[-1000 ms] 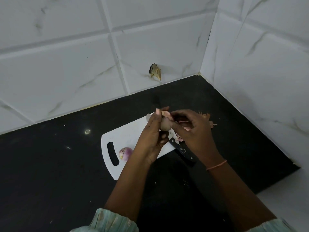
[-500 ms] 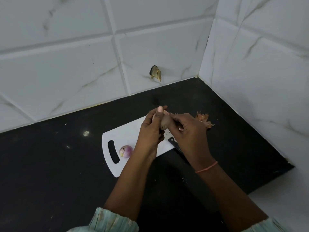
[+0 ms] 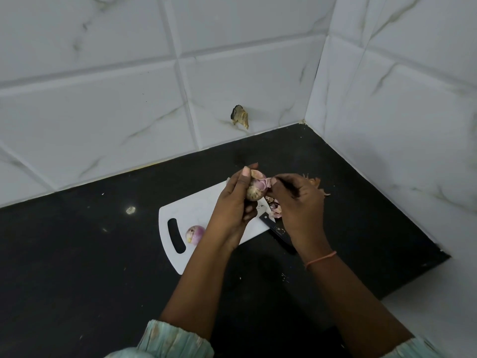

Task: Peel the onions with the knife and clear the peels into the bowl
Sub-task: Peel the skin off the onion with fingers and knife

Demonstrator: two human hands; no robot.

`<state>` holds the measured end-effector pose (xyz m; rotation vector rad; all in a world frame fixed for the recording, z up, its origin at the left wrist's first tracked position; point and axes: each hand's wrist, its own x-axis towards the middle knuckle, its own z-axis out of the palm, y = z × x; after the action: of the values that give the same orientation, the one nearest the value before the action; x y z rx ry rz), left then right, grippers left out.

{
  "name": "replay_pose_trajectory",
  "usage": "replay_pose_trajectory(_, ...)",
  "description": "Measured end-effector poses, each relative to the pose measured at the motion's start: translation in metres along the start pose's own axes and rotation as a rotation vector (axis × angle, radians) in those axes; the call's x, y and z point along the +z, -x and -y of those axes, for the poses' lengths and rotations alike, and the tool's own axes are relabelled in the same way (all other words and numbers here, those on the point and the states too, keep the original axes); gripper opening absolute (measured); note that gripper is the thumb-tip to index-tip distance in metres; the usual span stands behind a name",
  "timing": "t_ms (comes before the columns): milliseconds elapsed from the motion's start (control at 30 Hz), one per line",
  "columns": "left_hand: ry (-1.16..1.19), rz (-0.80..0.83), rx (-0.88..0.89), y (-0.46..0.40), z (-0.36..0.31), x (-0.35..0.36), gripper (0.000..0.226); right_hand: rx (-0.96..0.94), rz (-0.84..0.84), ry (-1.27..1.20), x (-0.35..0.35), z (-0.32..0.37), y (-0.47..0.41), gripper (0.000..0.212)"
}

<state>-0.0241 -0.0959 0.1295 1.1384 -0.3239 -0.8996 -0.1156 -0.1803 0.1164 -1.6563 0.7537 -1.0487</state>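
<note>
Onion (image 3: 255, 188) gripped by left hand (image 3: 232, 210), long axis toward 12 o'clock.
Right hand (image 3: 296, 202) pinches loosened peel (image 3: 267, 182); more purple flesh is bared than before.

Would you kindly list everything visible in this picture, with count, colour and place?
Held onion: one, pale purple, half peeled, above the board.
Peeled onion: one, purple-white, on the board beside its handle slot.
Cutting board: one, white, on the counter.
Knife: one, black handle, at the board's right edge.
Peels: several, pinkish, on the board; more orange-brown ones behind the right hand.
Counter: black.
Wall tiles: white, marbled.
Left hand: grips the held onion.
Right hand: pinches its skin.
</note>
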Motion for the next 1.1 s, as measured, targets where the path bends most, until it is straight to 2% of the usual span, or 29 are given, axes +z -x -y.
replay_pose_trajectory(67,0.072,-0.016,-0.054,0.0,0.002,0.001,0.054,0.133,0.019,-0.099,0.0,-0.003,-0.002,0.01)
replay_pose_trajectory(233,0.166,-0.019,-0.124,-0.006,0.006,0.002,0.042,0.331,0.02,-0.322,-0.001,-0.005,-0.003,0.009)
replay_pose_trajectory(433,0.247,-0.009,-0.17,-0.008,0.009,0.002,0.04,0.538,-0.004,-0.661,0.001,0.002,-0.006,0.013)
replay_pose_trajectory(567,0.487,0.006,-0.215,-0.009,0.007,0.002,0.044,0.733,-0.038,-1.039,-0.001,0.006,-0.012,0.014)
replay_pose_trajectory(600,0.524,0.009,-0.219,-0.01,0.007,0.001,0.045,0.763,-0.045,-1.064,-0.001,0.007,-0.012,0.016)
replay_pose_trajectory(767,0.541,0.012,-0.218,-0.012,0.006,-0.001,0.035,0.635,-0.116,-0.669,-0.003,-0.005,-0.017,0.022)
replay_pose_trajectory(900,0.582,0.02,-0.232,-0.013,0.004,-0.007,0.034,0.61,-0.244,-0.312,-0.024,-0.026,-0.034,0.007)
replay_pose_trajectory(933,0.568,0.025,-0.231,-0.013,0.004,-0.008,0.036,0.582,-0.258,-0.192,-0.027,-0.03,-0.037,0.015)
replay_pose_trajectory(1000,0.516,0.023,-0.236,-0.015,0.005,-0.007,0.04,0.486,-0.203,-0.015,-0.028,-0.031,-0.037,0.021)
replay_pose_trajectory(1100,0.422,-0.007,-0.231,-0.017,0.008,-0.001,0.037,0.278,0.035,0.057,-0.02,-0.02,-0.029,0.016)
